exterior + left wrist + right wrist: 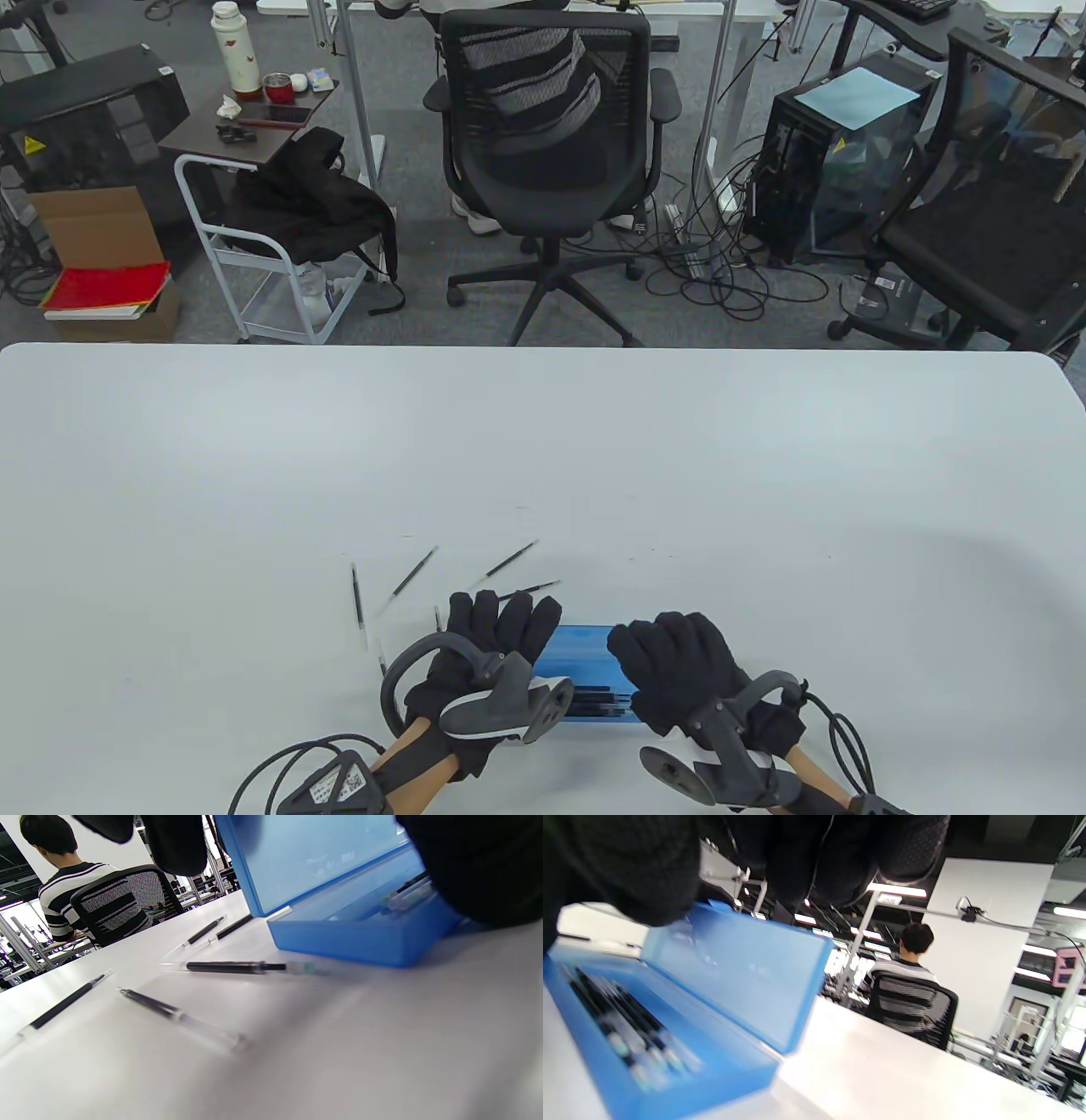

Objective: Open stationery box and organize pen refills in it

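Two black-gloved hands working at translucent blue plastic stationery box point(585, 649) lying at near edge of white table point(543, 458), lid standing raised. Left hand point(501, 632) fingers straight against lid; right hand point(674, 666) curling over lid's right end. Several black pen refills point(623, 1022) lying inside; five more point(237, 967) scattered left.

In the table view, the left hand point(501, 632) and right hand point(679, 671) cover both ends of the blue stationery box point(584, 649), so only its middle shows and finger contact with the lid cannot be judged. The refills inside the box point(628, 1035) are motion-blurred in the right wrist view, so their count is uncertain. In the left wrist view the nearest loose refill point(182, 1016) has a blurred end, and gloved fingers point(178, 840) are cut off by the top edge.
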Demonstrator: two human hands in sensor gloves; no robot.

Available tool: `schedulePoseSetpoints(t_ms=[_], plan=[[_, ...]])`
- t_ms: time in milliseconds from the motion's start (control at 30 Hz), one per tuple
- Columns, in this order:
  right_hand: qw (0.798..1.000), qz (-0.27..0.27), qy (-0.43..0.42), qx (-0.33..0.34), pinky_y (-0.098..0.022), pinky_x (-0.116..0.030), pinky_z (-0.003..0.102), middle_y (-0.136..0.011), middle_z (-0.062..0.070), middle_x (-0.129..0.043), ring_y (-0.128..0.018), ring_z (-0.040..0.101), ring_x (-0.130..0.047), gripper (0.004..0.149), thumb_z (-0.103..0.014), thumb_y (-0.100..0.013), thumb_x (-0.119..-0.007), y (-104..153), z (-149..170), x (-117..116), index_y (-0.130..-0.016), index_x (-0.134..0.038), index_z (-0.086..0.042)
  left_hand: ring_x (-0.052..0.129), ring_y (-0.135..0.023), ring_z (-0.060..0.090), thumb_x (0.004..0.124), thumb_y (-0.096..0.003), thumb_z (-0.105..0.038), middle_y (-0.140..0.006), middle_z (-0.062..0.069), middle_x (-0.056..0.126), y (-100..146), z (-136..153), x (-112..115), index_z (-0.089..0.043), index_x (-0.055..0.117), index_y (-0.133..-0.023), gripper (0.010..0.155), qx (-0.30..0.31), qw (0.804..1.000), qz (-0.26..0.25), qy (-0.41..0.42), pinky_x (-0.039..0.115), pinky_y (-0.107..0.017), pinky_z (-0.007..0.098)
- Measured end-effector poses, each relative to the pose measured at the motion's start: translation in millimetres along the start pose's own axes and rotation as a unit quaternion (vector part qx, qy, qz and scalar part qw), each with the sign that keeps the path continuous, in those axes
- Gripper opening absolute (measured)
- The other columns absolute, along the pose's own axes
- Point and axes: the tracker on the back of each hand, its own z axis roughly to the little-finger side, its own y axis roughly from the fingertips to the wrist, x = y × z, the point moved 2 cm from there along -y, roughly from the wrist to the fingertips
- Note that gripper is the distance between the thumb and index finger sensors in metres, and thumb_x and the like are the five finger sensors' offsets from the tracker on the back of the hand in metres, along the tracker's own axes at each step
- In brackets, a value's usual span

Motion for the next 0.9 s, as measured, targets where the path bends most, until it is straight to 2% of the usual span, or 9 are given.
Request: schedulePoseSetpoints(t_ms=[67, 233, 300, 600, 733, 800, 900], plan=[[0.999, -0.051, -0.018, 0.001, -0.078, -0.059, 0.062, -0.124, 0.014, -0.052, -0.107, 0.049, -0.062, 0.103, -0.059, -0.036, -0.086, -0.9, 6.3, -12.6, -0.118, -0.039, -0.018, 0.052, -0.111, 0.052, 0.073, -0.0320, -0.077, -0.124, 0.016, 0.023, 0.0, -0.1, 0.0, -0.010, -0.005, -0.112, 0.130, 0.000, 1.000, 0.000, 0.000, 0.046, -0.077, 0.072], [0.992, -0.114, -0.052, 0.020, -0.079, -0.055, 0.064, -0.128, 0.017, -0.032, -0.111, 0.053, -0.051, 0.114, -0.062, -0.034, -0.085, -4.8, 9.3, -34.9, -0.119, -0.024, -0.016, 0.051, -0.111, 0.053, 0.073, -0.0320, -0.077, -0.124, 0.016, 0.023, -0.2, 0.1, 0.2, -0.010, -0.005, -0.112, 0.130, 0.000, 1.000, 0.000, 0.001, 0.045, -0.077, 0.072], [0.991, -0.121, -0.049, 0.019, -0.079, -0.056, 0.064, -0.128, 0.018, -0.031, -0.111, 0.051, -0.052, 0.117, -0.061, -0.034, -0.085, -6.3, 8.2, -38.6, -0.118, -0.019, -0.014, 0.051, -0.111, 0.053, 0.073, -0.0320, -0.077, -0.124, 0.016, 0.023, -0.3, 0.1, 0.2, -0.011, -0.005, -0.112, 0.130, 0.001, 1.000, -0.001, 0.002, 0.045, -0.077, 0.072], [0.991, -0.126, -0.044, 0.018, -0.078, -0.059, 0.062, -0.125, 0.017, -0.039, -0.108, 0.047, -0.062, 0.117, -0.059, -0.034, -0.086, -8.3, 6.7, -42.0, -0.117, -0.017, -0.014, 0.050, -0.111, 0.053, 0.073, -0.0317, -0.077, -0.124, 0.017, 0.022, 0.0, 0.6, -0.2, -0.010, -0.005, -0.112, 0.130, 0.006, 1.000, -0.002, 0.004, 0.044, -0.077, 0.072], [0.991, -0.125, -0.046, 0.021, -0.078, -0.060, 0.062, -0.125, 0.017, -0.040, -0.107, 0.046, -0.064, 0.117, -0.059, -0.035, -0.086, -8.4, 6.7, -42.2, -0.117, -0.016, -0.014, 0.047, -0.112, 0.053, 0.073, -0.0329, -0.076, -0.125, 0.017, 0.021, 5.4, 12.0, -7.3, -0.010, -0.004, -0.111, 0.128, 0.023, 0.999, 0.004, 0.044, 0.043, -0.077, 0.072], [0.990, -0.126, -0.052, 0.021, -0.078, -0.060, 0.062, -0.125, 0.017, -0.040, -0.107, 0.045, -0.064, 0.116, -0.059, -0.035, -0.086, -8.8, 7.4, -42.4, -0.117, -0.016, -0.014, 0.049, -0.112, 0.052, 0.076, -0.0362, -0.073, -0.126, 0.016, 0.027, 17.4, 32.7, -23.0, -0.013, 0.004, -0.115, 0.122, 0.011, 0.995, -0.049, 0.089, 0.044, -0.077, 0.072], [0.990, -0.125, -0.065, 0.023, -0.078, -0.061, 0.062, -0.125, 0.017, -0.039, -0.106, 0.045, -0.065, 0.117, -0.058, -0.035, -0.086, -8.5, 8.8, -43.7, -0.117, -0.014, -0.014, 0.061, -0.110, 0.048, 0.081, -0.0414, -0.065, -0.123, 0.013, 0.051, 35.0, 62.6, -40.1, -0.018, 0.041, -0.119, 0.099, -0.024, 0.986, -0.106, 0.127, 0.049, -0.077, 0.070]])
